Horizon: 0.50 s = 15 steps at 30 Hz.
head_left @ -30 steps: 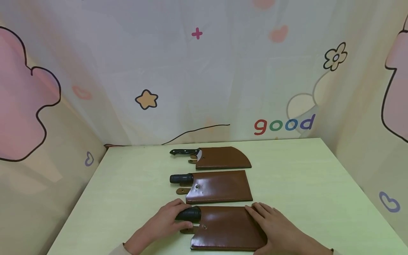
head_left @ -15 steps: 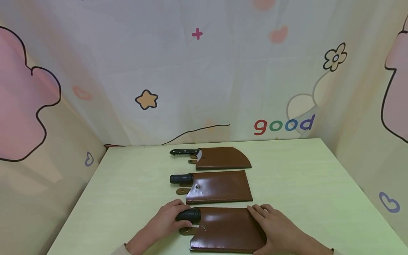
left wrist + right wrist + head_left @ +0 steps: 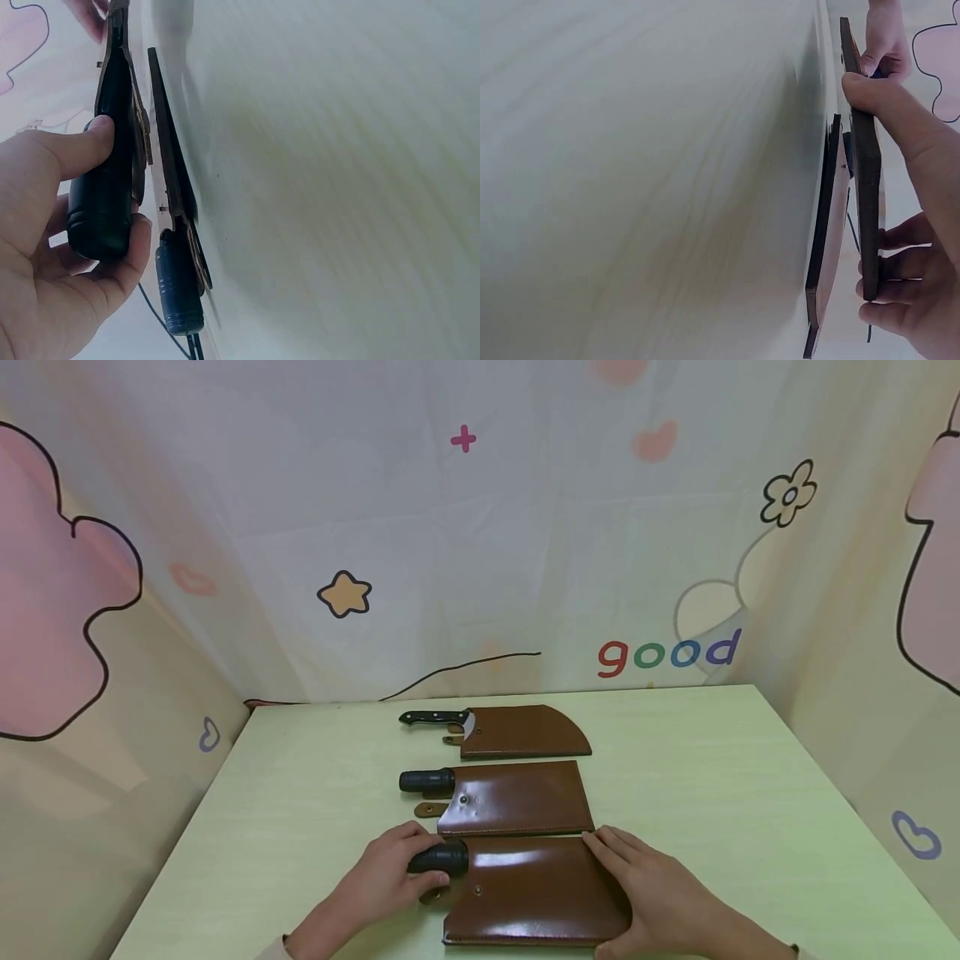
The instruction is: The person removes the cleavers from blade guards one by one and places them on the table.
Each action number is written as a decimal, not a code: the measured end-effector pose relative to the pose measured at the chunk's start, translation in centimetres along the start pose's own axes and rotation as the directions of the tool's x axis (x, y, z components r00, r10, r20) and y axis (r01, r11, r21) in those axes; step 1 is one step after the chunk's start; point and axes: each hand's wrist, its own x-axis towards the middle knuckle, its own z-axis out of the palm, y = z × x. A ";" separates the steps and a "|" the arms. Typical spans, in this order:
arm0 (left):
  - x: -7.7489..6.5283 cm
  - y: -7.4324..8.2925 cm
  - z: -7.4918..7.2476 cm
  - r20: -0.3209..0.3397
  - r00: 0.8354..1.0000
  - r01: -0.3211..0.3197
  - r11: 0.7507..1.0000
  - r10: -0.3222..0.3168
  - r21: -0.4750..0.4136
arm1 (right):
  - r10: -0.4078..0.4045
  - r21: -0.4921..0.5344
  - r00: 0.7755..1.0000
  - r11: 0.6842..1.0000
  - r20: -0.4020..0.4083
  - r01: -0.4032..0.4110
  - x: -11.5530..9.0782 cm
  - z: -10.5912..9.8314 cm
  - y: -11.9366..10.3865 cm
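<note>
A cleaver in a brown leather sheath (image 3: 536, 893) is nearest the person, held by both hands just above the table. My left hand (image 3: 382, 868) grips its black handle (image 3: 105, 187), thumb on one side and fingers curled round the other. My right hand (image 3: 660, 885) holds the sheath's right end, thumb at the near edge and fingers at the far edge. In the right wrist view the sheath's dark end edge (image 3: 868, 195) lies between thumb and fingers. Beyond it lies a second sheathed cleaver (image 3: 517, 797), also with a black handle. The blades of both are hidden.
Farthest back lies a knife in a rounded brown sheath (image 3: 528, 731), its riveted black handle pointing left. All three lie in a column on the pale green table (image 3: 735, 777). A printed curtain (image 3: 480, 543) stands behind, with similar fabric at both sides.
Both hands have raised the nearest sheathed cleaver slightly and moved it toward the middle one. Its strap now shows less, below the handle. The other two have stayed put.
</note>
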 end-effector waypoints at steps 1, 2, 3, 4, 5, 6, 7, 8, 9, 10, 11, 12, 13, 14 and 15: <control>0.0 0.0 0.0 -0.002 1.000 0.002 1.000 -0.002 -0.006 | -0.006 -0.006 1.000 1.000 -0.012 0.006 -0.1 0.0 0.0; 0.0 0.1 -0.1 -0.003 1.000 0.006 1.000 -0.006 -0.010 | -0.010 -0.009 1.000 1.000 -0.020 0.009 -0.1 0.0 0.0; -0.1 0.1 -0.1 0.000 1.000 0.010 1.000 -0.010 -0.017 | -0.010 -0.007 1.000 1.000 -0.023 0.009 -0.1 0.0 0.0; -0.1 0.1 -0.2 0.005 1.000 0.016 1.000 -0.016 -0.024 | 0.000 0.005 1.000 1.000 -0.015 0.000 -0.1 0.0 0.0; -0.1 0.1 -0.2 0.012 1.000 0.025 0.999 -0.024 -0.028 | 0.014 0.024 1.000 1.000 -0.005 -0.014 -0.1 0.0 -0.1; -0.1 0.1 -0.2 0.017 0.999 0.031 0.999 -0.030 -0.032 | 0.027 0.040 1.000 0.999 0.002 -0.027 -0.1 0.0 -0.2; -0.1 0.1 -0.1 0.021 0.999 0.034 0.999 -0.033 -0.032 | 0.040 0.057 0.999 0.998 0.010 -0.041 -0.1 0.0 -0.2; -0.1 0.0 -0.1 0.026 0.999 0.036 0.999 -0.035 -0.030 | 0.054 0.073 0.998 0.996 0.018 -0.055 -0.2 0.1 -0.3; -0.1 0.0 -0.1 0.031 0.999 0.038 0.999 -0.037 -0.029 | 0.064 0.083 0.998 0.994 0.021 -0.065 -0.2 0.1 -0.4; -0.1 0.0 -0.1 0.031 0.999 0.037 0.999 -0.036 -0.023 | 0.070 0.087 0.997 0.994 0.018 -0.071 -0.2 0.2 -0.4; -0.2 -0.1 -0.2 0.029 0.999 0.034 0.999 -0.034 -0.013 | 0.064 0.081 0.998 0.995 0.003 -0.064 -0.3 0.3 -0.5; -0.2 0.0 -0.2 0.023 0.999 0.025 1.000 -0.025 -0.007 | 0.052 0.068 0.999 0.996 -0.016 -0.051 -0.3 0.3 -0.5; -0.3 0.0 -0.3 0.019 1.000 0.019 1.000 -0.019 0.000 | 0.042 0.056 0.999 0.998 -0.033 -0.040 -0.4 0.4 -0.5; -0.3 0.0 -0.4 0.015 1.000 0.011 1.000 -0.011 0.001 | 0.032 0.043 0.998 0.999 -0.048 -0.030 -0.4 0.4 -0.5; -0.4 0.0 -0.4 0.009 1.000 0.000 1.000 0.000 0.005 | 0.023 0.034 0.998 0.999 -0.059 -0.021 -0.5 0.3 -0.6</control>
